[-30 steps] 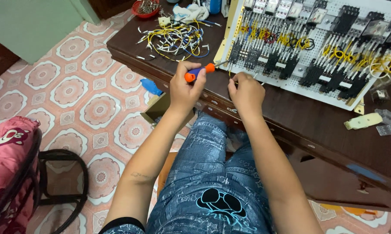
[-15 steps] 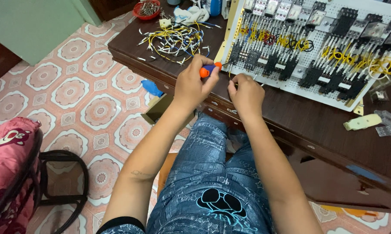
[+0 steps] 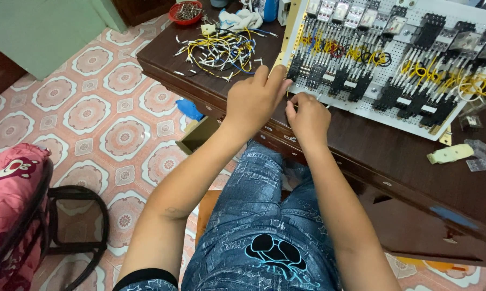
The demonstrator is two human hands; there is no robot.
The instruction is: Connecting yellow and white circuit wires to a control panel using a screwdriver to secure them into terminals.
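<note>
At my far left a pink cushion (image 3: 8,188) leans on a black metal chair frame (image 3: 73,226), both standing on the patterned floor tiles (image 3: 87,116). Further along, on the dark wooden table (image 3: 394,161), lies a tangle of cut yellow, white and blue wires (image 3: 219,51), with a small red bowl (image 3: 185,11) of bits behind it at the table's far corner. My left hand (image 3: 254,99) comes next, resting on the table's near edge right at the lower left corner of the white perforated panel (image 3: 410,116); its fingers are curled in and the thumb reaches up to the first black terminal block (image 3: 295,67), but I cannot tell from here whether anything is pinched inside them. Just beside it my right hand (image 3: 307,118) sits against the panel's bottom edge, fingers bunched closed as if on something thin, too small to make out. The panel itself lies flat on the table, tilted slightly, set with rows of black relay sockets (image 3: 356,89) and clear relays (image 3: 466,40), looped through with yellow wiring (image 3: 477,86). Past its right corner lie a cream plastic piece (image 3: 450,154) and some clear plastic bits (image 3: 480,161).
</note>
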